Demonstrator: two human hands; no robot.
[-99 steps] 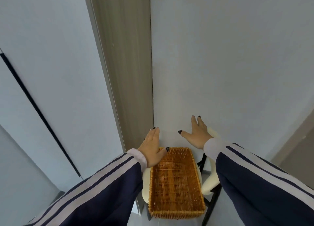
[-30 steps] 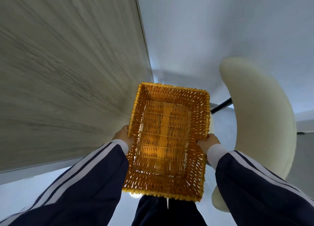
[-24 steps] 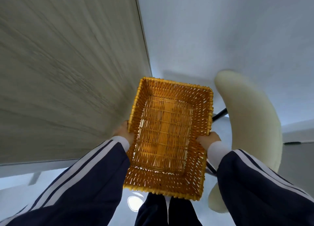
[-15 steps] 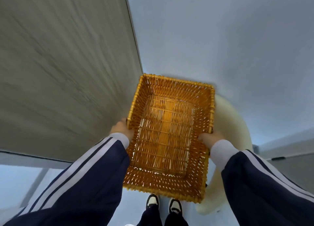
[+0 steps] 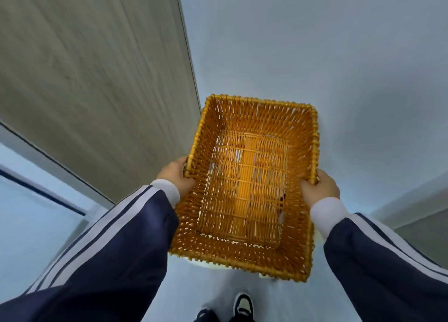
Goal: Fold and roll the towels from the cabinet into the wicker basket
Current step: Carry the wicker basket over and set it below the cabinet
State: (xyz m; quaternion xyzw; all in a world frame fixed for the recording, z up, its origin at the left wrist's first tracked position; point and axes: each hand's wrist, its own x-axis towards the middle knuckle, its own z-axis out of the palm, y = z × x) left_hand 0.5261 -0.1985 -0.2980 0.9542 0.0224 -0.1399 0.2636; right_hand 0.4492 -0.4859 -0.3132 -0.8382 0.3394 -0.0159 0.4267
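In mid-air before the chest, above the pale floor (image 5: 206, 287): wicker basket (image 5: 244, 255), nothing inside, clear of the wood-grain panel (image 5: 92, 79) at left. Left hand (image 5: 175, 176) curled round its left rim, right hand (image 5: 320, 188) gripping the right rim. Below, a black-and-white shoe (image 5: 243, 306).

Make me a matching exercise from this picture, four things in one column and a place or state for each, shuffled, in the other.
Column one:
1. orange rectangular wicker basket
2. left hand
3. right hand
4. black-and-white shoe

Column two:
A. on the floor at the bottom edge
B. grips the basket's right rim
C. held up, nothing inside
D. grips the basket's left rim

Pairs: 1-C, 2-D, 3-B, 4-A
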